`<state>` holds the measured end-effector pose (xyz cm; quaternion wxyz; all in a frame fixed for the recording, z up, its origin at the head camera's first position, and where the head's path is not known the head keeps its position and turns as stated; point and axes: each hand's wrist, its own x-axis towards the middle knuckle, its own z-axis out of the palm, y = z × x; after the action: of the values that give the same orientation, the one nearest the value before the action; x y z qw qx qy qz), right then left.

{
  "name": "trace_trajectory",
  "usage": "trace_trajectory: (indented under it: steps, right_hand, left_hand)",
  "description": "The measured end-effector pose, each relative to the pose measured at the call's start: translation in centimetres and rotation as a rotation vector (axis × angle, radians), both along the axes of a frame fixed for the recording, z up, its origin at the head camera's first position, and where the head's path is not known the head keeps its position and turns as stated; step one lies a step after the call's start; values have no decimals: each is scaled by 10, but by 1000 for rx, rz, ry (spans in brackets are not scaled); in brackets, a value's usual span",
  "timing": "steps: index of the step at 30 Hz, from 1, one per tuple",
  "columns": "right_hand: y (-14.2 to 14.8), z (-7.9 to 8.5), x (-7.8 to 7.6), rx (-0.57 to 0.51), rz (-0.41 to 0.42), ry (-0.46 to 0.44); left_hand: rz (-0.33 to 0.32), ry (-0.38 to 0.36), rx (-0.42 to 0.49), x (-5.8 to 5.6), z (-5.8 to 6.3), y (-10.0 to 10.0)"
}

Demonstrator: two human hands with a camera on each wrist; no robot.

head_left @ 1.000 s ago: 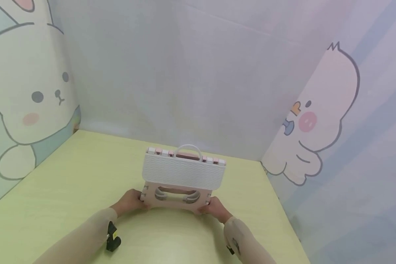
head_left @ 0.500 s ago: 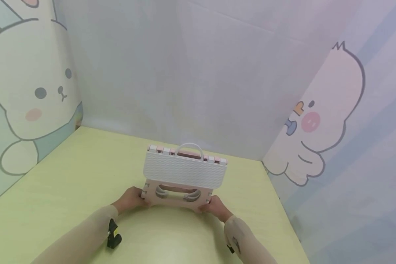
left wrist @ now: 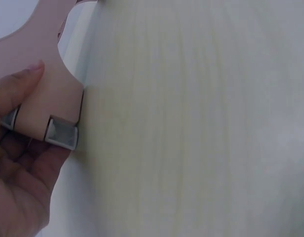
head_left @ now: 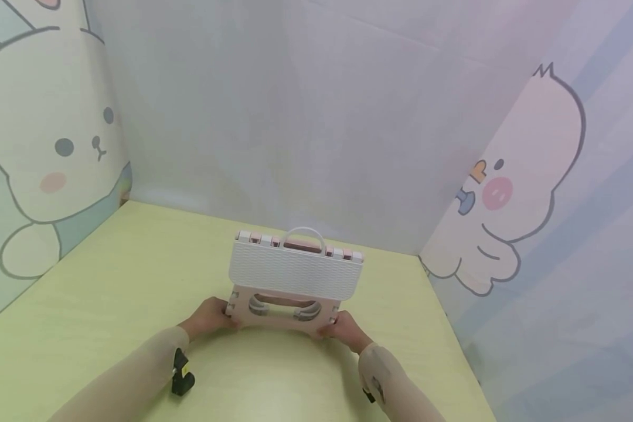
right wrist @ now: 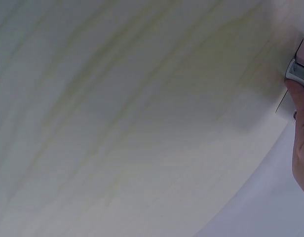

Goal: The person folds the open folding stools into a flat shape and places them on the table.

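Observation:
A pink and white folding stool (head_left: pixel 295 269) stands on the table in the head view, its white textured panel above a pink leg panel with an oval cut-out. A thin white carrying handle (head_left: pixel 304 228) arches over its top edge. At the stool's lower left side, my left hand (head_left: pixel 211 319) grips the pink leg. The left wrist view shows that thumb lying flat on the pink face and the other fingers tucked behind the edge. My right hand (head_left: pixel 348 332) holds the lower right side. Only part of that hand (right wrist: pixel 302 133) shows in the right wrist view, against a grey hinge piece.
The pale yellow tabletop (head_left: pixel 137 269) spreads around the stool. A plain curtain (head_left: pixel 274 117) hangs behind the table, with a printed rabbit (head_left: pixel 47 129) at left and a printed chick (head_left: pixel 527 164) at right. Black wrist straps (head_left: pixel 181 375) sit on the sleeves.
The head view has shifted slightly, and the whole scene sits a little higher in it. Both hands keep the same hold on the folding stool, with no clear movement of it.

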<state>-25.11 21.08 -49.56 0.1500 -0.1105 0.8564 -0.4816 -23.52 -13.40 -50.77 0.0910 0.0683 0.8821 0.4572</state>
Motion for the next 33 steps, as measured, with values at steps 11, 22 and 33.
trace_trajectory:
  steps: [11, 22, 33]
  right_hand:
    - [-1, 2, -2, 9, -2, 1]
    - [2, -2, -2, -25, -6, -7]
    - [0, -2, -3, -39, -3, 0]
  left_hand:
    - [13, -9, 2, -2, 1, 0]
    - [8, -19, 6, -1, -1, 2]
    - [-4, 8, -21, -2, -2, 1]
